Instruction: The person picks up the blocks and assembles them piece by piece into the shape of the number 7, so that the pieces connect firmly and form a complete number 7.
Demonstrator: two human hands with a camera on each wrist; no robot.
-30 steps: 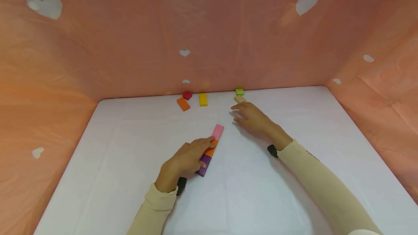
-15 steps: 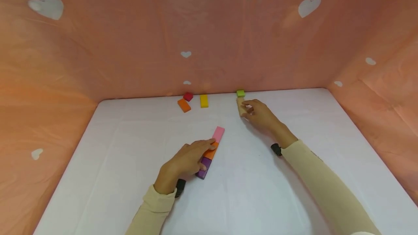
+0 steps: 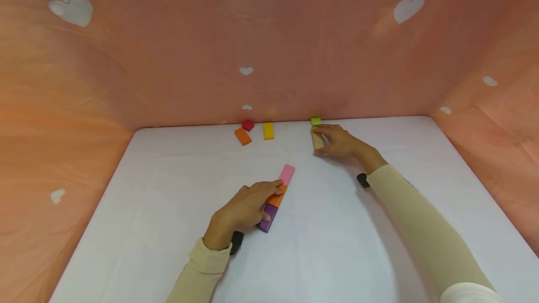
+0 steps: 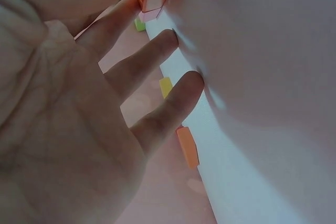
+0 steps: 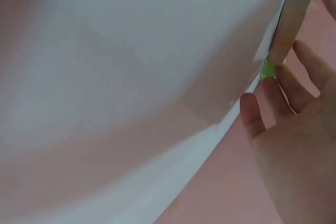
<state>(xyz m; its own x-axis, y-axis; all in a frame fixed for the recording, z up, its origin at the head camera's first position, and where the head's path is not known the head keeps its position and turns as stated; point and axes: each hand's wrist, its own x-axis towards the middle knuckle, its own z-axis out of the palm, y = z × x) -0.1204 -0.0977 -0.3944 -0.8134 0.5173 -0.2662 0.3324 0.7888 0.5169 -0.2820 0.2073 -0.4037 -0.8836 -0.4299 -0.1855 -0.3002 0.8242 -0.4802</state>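
A pink block [image 3: 287, 174], an orange block [image 3: 275, 199] and a purple block [image 3: 267, 223] lie end to end in a slanting row on the table. My left hand [image 3: 244, 208] rests along this row, fingertips on the orange block and thumb on the purple one. Its other fingers stretch out to the table surface in the left wrist view. Farther back, my right hand [image 3: 342, 144] pinches a beige block [image 3: 317, 140] between thumb and fingers at its two ends. Right behind that block is a small green block [image 3: 316, 121].
Along the back edge of the white table [image 3: 345, 247] lie a red block [image 3: 248, 126], a second orange block [image 3: 243, 136] and a yellow block [image 3: 268, 131]. A peach curtain [image 3: 278, 36] with heart shapes rises at the back and both sides.
My right hand has come down onto the beige block and gripped it; the block has turned from slanted to nearly straight. My left hand stays on the row.
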